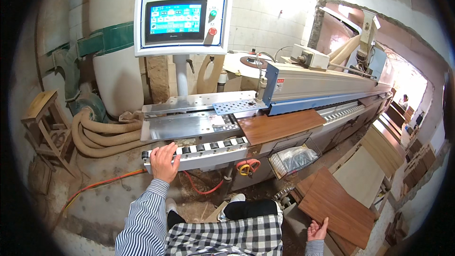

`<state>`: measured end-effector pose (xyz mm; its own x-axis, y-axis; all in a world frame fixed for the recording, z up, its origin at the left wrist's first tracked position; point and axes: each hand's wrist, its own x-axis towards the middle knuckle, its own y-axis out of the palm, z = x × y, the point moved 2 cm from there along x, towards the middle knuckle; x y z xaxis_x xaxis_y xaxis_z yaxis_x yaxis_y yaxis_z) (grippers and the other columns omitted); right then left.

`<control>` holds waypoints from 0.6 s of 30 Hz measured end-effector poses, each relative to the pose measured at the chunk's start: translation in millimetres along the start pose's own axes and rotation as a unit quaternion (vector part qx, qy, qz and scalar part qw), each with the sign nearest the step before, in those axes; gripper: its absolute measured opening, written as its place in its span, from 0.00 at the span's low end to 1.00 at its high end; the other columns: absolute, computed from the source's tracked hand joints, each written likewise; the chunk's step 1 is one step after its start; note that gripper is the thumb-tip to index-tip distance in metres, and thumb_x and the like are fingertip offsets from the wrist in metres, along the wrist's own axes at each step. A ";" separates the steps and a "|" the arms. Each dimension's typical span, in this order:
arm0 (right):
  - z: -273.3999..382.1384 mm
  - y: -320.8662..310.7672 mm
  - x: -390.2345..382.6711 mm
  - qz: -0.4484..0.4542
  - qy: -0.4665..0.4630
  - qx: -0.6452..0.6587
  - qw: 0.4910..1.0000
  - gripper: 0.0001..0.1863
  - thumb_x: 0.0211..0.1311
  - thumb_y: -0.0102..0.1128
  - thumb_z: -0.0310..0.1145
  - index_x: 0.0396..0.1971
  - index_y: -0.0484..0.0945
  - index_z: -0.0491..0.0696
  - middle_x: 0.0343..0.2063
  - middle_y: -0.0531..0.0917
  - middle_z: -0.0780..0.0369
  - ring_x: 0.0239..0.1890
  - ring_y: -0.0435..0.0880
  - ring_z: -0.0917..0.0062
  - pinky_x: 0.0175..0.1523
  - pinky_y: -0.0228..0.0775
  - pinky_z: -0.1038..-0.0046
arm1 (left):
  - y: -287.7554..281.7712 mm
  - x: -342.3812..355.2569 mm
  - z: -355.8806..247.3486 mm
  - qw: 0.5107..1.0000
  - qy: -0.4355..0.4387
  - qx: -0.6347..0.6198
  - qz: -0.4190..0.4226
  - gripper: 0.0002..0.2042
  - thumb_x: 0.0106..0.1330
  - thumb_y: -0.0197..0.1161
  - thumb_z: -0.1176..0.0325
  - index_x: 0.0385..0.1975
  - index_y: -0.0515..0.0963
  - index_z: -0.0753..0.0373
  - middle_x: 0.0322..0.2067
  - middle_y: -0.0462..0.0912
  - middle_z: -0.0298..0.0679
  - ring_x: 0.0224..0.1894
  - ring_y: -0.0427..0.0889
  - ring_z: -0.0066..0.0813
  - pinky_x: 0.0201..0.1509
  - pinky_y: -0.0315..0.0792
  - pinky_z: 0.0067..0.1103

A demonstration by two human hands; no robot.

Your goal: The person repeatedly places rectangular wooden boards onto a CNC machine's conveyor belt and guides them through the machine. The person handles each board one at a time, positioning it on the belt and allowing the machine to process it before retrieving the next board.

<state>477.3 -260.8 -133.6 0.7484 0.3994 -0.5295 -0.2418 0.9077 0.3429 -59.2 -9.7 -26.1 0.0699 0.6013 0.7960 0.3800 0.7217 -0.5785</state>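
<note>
My left hand (164, 162) lies with its fingers spread on the left end of a roller rail (208, 155), which runs along the front of a long edge banding machine (327, 83). At the lower right my right hand (317, 230) is palm up, fingers apart and loosely bent. Its fingertips are at the near edge of a brown wood-grain panel (339, 204), and I cannot tell whether they touch it. Another brown panel (284, 125) lies flat on the machine, its far edge along the blue guard.
A control screen (175, 19) stands on a post behind the machine. A wire basket (295, 159) with clear plastic hangs at its front, beside a yellow-and-red round thing (248, 167). Ribbed hoses (102, 135) and a wooden stool (45, 123) are at left. An orange hose (102, 185) crosses the floor.
</note>
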 end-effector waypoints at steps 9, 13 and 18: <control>-39.0 -45.0 5.2 0.124 0.115 0.050 0.984 0.20 0.60 0.64 0.46 0.41 0.78 0.45 0.25 0.83 0.63 0.24 0.78 0.76 0.33 0.73 0.75 | 0.3 1.7 -1.9 1.000 -0.010 -0.001 0.014 0.17 0.61 0.63 0.62 0.49 0.77 0.59 0.52 0.80 0.37 0.54 0.75 0.33 0.63 0.58 0.36; -25.3 -74.8 -1.2 0.122 0.053 0.149 0.980 0.22 0.56 0.67 0.50 0.40 0.79 0.47 0.28 0.83 0.62 0.22 0.77 0.73 0.33 0.73 0.73 | -1.5 1.3 -0.2 1.000 -0.009 -0.003 0.017 0.17 0.61 0.63 0.62 0.49 0.77 0.59 0.52 0.80 0.37 0.55 0.75 0.33 0.63 0.58 0.36; 8.5 -118.7 22.0 0.085 0.005 0.112 0.990 0.15 0.58 0.68 0.41 0.38 0.78 0.49 0.31 0.84 0.65 0.21 0.76 0.79 0.25 0.71 0.79 | -4.1 1.5 -1.7 0.999 -0.006 -0.005 0.031 0.18 0.61 0.62 0.61 0.49 0.77 0.59 0.53 0.79 0.38 0.55 0.75 0.34 0.64 0.58 0.37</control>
<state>527.7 -360.8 -179.3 0.7021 0.5456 -0.4576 -0.2190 0.7769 0.5903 -59.1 -12.4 -22.2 0.0826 0.6493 0.7561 0.3849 0.6790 -0.6251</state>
